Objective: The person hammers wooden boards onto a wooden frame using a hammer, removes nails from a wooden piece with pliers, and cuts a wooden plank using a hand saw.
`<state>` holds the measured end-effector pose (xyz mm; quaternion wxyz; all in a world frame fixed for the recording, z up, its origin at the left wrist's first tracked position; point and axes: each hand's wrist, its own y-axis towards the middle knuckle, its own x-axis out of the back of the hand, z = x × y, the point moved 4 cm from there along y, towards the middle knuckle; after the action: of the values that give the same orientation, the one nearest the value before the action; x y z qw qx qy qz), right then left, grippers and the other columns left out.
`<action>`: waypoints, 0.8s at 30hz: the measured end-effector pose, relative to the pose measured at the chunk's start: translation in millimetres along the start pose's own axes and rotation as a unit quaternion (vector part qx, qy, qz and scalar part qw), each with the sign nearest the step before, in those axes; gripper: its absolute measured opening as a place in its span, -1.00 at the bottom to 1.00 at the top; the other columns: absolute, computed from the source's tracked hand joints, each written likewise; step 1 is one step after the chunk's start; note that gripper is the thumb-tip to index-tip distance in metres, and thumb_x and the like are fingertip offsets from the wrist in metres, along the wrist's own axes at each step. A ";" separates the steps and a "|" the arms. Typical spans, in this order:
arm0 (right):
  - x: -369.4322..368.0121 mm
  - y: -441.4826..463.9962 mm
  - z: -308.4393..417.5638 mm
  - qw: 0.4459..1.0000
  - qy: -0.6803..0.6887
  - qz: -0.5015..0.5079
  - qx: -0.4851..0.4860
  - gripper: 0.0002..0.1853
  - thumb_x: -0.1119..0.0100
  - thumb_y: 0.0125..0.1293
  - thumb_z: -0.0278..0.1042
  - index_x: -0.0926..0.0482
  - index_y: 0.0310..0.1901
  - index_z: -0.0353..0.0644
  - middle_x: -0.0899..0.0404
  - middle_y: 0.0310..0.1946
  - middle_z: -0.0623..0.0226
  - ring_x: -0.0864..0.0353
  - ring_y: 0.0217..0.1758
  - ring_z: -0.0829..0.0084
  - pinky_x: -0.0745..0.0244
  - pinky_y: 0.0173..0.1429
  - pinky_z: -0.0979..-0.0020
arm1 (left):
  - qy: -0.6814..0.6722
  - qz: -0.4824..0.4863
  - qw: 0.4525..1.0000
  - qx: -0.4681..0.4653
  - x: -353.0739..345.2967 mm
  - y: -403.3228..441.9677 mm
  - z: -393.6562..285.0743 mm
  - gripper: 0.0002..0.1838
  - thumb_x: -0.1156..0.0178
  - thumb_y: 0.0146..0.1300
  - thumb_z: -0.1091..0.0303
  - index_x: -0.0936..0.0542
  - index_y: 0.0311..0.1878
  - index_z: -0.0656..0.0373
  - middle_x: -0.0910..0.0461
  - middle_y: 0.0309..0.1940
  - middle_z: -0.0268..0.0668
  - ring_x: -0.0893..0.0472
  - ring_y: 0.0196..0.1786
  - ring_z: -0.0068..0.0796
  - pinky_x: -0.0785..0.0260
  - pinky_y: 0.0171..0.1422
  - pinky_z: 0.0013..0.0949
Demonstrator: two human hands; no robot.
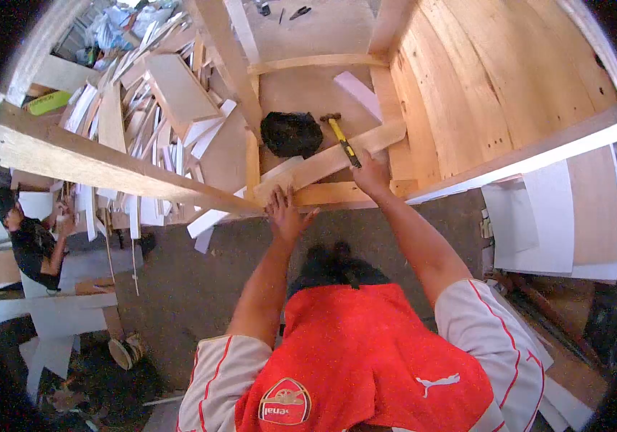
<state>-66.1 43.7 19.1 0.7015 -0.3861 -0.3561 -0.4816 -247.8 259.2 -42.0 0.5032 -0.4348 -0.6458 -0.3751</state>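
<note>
A wooden board (330, 160) lies at a slant across the lower rail (337, 193) of a wooden frame. My left hand (287, 214) is flat on the board's left end, fingers stretched out and apart. My right hand (370, 176) is closed at the black grip end of a hammer (339, 135) with a yellow handle. The hammer head points away from me, above the far side of the board. Left of the hammer sits a black bag or pouch (291, 134); its contents are too dark to make out.
A pale wood strip (359, 95) lies inside the frame. Offcuts (157, 108) are piled to the left. A long beam (114, 162) runs at left, and a plank panel (460, 79) stands at right. Sheets (553, 212) lean at far right. Another person (31, 237) is at far left.
</note>
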 end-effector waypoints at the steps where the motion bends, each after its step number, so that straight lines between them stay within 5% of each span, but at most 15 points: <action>1: 9.2 -6.9 4.2 1.000 -0.005 -0.002 -0.019 -0.21 -0.29 0.36 0.01 -0.27 0.53 -0.10 -0.61 0.15 -0.20 -0.62 0.22 -0.17 -0.52 0.26 -0.09 | -0.003 0.005 1.000 -0.006 -2.2 -1.2 2.7 0.19 -0.34 0.06 -0.49 -0.27 0.60 0.13 -0.12 0.61 0.21 -0.16 0.61 0.26 -0.02 0.59 0.32; 4: 32.0 -27.9 14.7 0.998 -0.002 0.006 -0.063 -0.19 -0.33 0.33 0.02 -0.29 0.54 -0.09 -0.45 0.29 -0.23 -0.44 0.41 -0.18 -0.43 0.39 -0.07 | 0.012 0.043 0.999 -0.005 -2.0 -1.2 0.5 0.17 -0.33 0.09 -0.49 -0.26 0.60 0.12 -0.10 0.62 0.21 -0.14 0.62 0.30 -0.02 0.59 0.32; 8: 21.9 -34.9 -0.7 0.984 0.022 -0.163 0.073 -0.27 -0.30 0.37 -0.09 -0.33 0.49 -0.21 -0.43 0.30 -0.23 -0.41 0.42 -0.19 -0.40 0.44 -0.07 | 0.047 0.110 0.992 0.044 7.8 16.0 -22.8 0.04 -0.29 0.20 -0.44 -0.35 0.55 0.14 -0.30 0.52 0.21 -0.32 0.53 0.26 -0.19 0.53 0.22; 10: 36.0 -52.7 10.4 0.960 0.002 -0.236 0.150 -0.32 -0.26 0.41 -0.16 -0.34 0.46 -0.30 -0.41 0.31 -0.24 -0.40 0.41 -0.20 -0.39 0.44 -0.08 | -0.142 0.123 0.982 -0.018 21.3 30.6 -52.7 -0.13 -0.26 0.33 -0.31 -0.42 0.48 0.18 -0.46 0.39 0.18 -0.46 0.41 0.21 -0.30 0.46 0.11; 14: 93.5 -92.7 39.4 0.974 0.086 -0.128 0.168 -0.37 -0.23 0.43 -0.19 -0.35 0.41 -0.36 -0.47 0.24 -0.22 -0.46 0.33 -0.22 -0.45 0.37 -0.08 | -0.427 0.065 0.895 -0.113 57.6 25.4 -121.4 -0.47 -0.15 0.56 0.01 -0.54 0.33 0.27 -0.66 0.16 0.05 -0.66 0.20 -0.03 -0.44 0.33 -0.12; 19: 124.9 -135.7 18.0 0.970 0.165 -0.044 0.172 -0.38 -0.27 0.39 -0.22 -0.40 0.40 -0.33 -0.54 0.16 -0.16 -0.57 0.21 -0.19 -0.55 0.28 0.01 | -0.595 0.090 0.796 -0.060 69.0 -24.2 -185.2 -0.53 -0.02 0.65 0.11 -0.51 0.31 0.35 -0.67 0.10 -0.08 -0.60 0.22 -0.33 -0.43 0.33 -0.23; 22: 144.0 -163.8 -16.1 0.920 0.124 -0.150 0.339 -0.41 -0.31 0.36 -0.28 -0.45 0.38 -0.28 -0.55 0.16 -0.10 -0.61 0.18 -0.13 -0.58 0.26 0.04 | -0.640 0.076 0.760 -0.085 52.8 -51.4 -223.4 -0.52 0.03 0.66 0.13 -0.47 0.34 0.38 -0.67 0.11 -0.11 -0.58 0.23 -0.40 -0.43 0.32 -0.25; 24: 178.1 -187.0 -43.0 0.914 0.137 -0.131 0.358 -0.41 -0.34 0.33 -0.31 -0.47 0.37 -0.25 -0.55 0.17 -0.08 -0.62 0.18 -0.11 -0.58 0.25 0.02 | -0.646 0.087 0.752 -0.103 45.1 -66.5 -254.5 -0.51 0.04 0.67 0.13 -0.44 0.37 0.37 -0.65 0.14 -0.10 -0.57 0.24 -0.40 -0.43 0.32 -0.26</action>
<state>-188.1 -110.3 192.2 0.7652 0.0106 -0.4521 -0.4581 -233.2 10.2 52.9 -0.0509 -0.6766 -0.7342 -0.0240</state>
